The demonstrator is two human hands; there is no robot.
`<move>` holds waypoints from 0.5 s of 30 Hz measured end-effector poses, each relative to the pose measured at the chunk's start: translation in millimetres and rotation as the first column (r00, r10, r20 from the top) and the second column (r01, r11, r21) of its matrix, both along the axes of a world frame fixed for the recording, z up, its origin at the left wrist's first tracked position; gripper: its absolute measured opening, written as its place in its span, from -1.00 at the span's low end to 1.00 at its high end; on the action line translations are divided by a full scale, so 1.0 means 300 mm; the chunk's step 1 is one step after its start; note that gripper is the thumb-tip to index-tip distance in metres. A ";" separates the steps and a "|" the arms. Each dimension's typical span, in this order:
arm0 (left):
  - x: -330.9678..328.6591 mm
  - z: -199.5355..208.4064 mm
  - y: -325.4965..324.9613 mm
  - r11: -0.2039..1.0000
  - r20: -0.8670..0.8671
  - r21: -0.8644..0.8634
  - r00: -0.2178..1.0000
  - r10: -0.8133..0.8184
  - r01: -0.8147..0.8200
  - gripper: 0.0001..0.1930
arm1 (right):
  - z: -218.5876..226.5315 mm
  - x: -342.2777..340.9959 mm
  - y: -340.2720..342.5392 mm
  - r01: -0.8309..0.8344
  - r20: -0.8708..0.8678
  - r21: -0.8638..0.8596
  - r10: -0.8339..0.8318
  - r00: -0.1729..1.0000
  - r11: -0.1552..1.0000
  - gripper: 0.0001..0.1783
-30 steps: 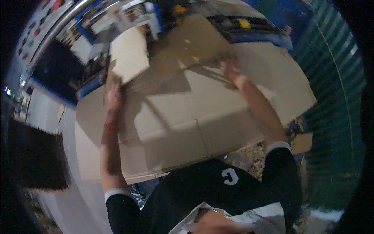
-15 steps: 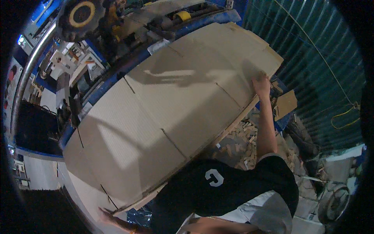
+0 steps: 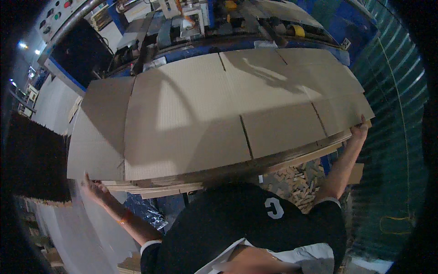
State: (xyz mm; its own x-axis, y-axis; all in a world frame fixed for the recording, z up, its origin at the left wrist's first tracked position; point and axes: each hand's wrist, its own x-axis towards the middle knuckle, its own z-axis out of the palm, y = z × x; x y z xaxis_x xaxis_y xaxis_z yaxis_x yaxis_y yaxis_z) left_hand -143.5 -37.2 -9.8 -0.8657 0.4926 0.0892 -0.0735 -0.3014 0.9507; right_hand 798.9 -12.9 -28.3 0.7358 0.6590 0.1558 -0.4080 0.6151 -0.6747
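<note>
A wide flat cardboard sheet [image 3: 182,118], slotted and creased like a box blank, stretches across in front of me. My left hand [image 3: 96,191] is at its near left corner, one digit pointing up along the edge and the other fingers curled low. At the near right corner, my right hand [image 3: 359,129] grips the edge, thumb on top and fingers hidden beneath. More cardboard sheets [image 3: 292,163] lie stacked underneath, their edges showing along the near side.
A machine with a blue frame [image 3: 182,51] and rollers runs along the far side. Green corrugated sheeting [image 3: 388,150] stands at the right. Cardboard scraps [image 3: 294,185] litter the floor by my right side. A dark stack with ragged edges [image 3: 36,160] is at the left.
My view has turned and levelled, so the sheet lies more crosswise. The left hand, formerly low at the near left corner, now holds the top sheet's corner. The right hand stays at the right edge.
</note>
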 end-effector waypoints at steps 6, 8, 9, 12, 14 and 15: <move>0.047 0.019 -0.017 0.988 -0.679 -0.151 0.725 -0.116 0.017 -0.72 | 0.309 -0.391 -0.123 0.324 0.523 -0.096 -0.229 0.821 0.941 -0.47; 0.187 0.030 -0.047 0.981 -0.426 -0.020 0.886 -0.183 0.193 -0.75 | 0.312 -0.646 -0.186 0.464 0.664 -0.118 -0.278 0.695 0.878 -0.48; 0.260 0.042 -0.067 0.971 -0.395 0.007 0.893 -0.216 0.237 -0.76 | 0.291 -0.764 -0.221 0.526 0.693 -0.150 -0.290 0.660 0.837 -0.48; 0.460 0.075 -0.061 0.884 -0.754 -0.131 0.534 -0.382 0.448 -0.69 | 0.154 -1.025 -0.235 0.222 0.949 0.185 -0.233 0.213 0.957 -0.72; 0.560 0.091 -0.031 0.838 -0.866 -0.328 0.215 -0.451 0.436 -0.65 | 0.077 -1.105 -0.227 0.068 0.964 0.038 -0.019 -0.266 0.997 -0.77; 0.611 0.086 -0.022 0.784 -0.817 -0.409 0.196 -0.543 0.466 -0.56 | 0.051 -1.125 -0.216 0.055 0.938 -0.064 0.079 -0.337 0.996 -0.71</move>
